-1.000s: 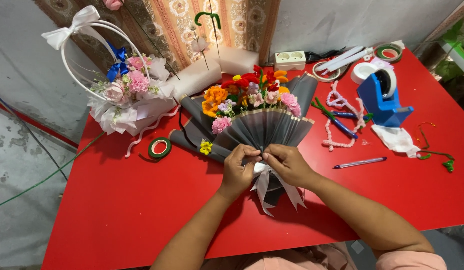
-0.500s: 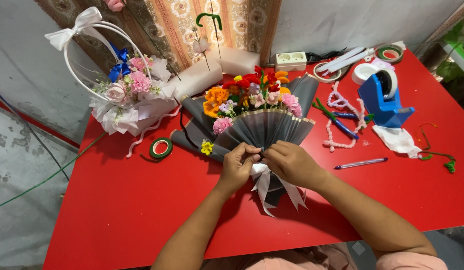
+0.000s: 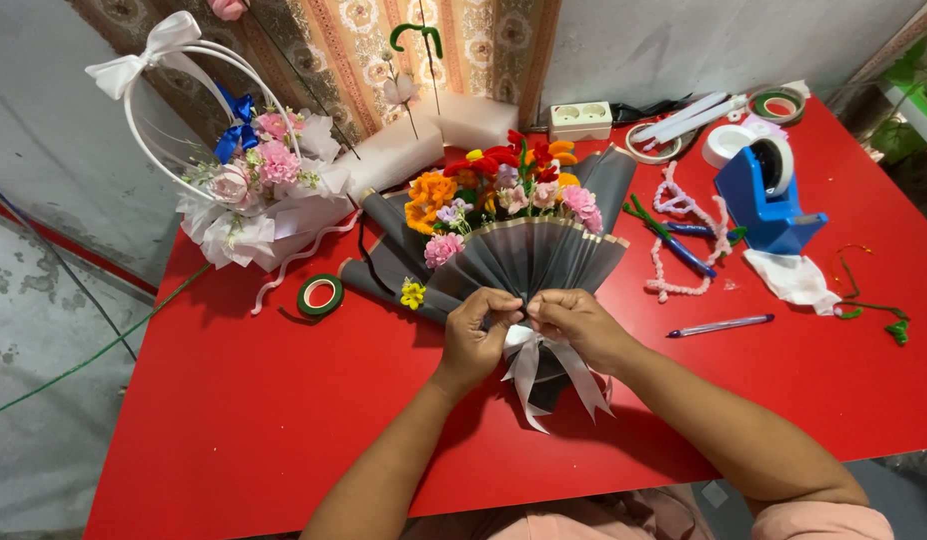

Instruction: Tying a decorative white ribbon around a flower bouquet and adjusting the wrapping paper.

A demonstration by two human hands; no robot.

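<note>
Ribbon [image 3: 543, 365] at our bouquet's [image 3: 518, 250] neck.
Our left hand [image 3: 480, 335] and right hand [image 3: 575, 325] both pinch its white knot over the red table [image 3: 233, 420].

Matt grey pleated wrapping paper [image 3: 528, 262], satiny white ribbon [image 3: 543, 365], smooth glossy red tabletop [image 3: 233, 420], blue plastic tape dispenser [image 3: 761, 200]

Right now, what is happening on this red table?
A person's left hand and right hand meet at the neck of a bouquet wrapped in dark pleated paper, pinching the knot of a white ribbon whose tails hang toward the person. The bouquet lies on the red table. A flower basket and a blue tape dispenser sit untouched nearby.
</note>
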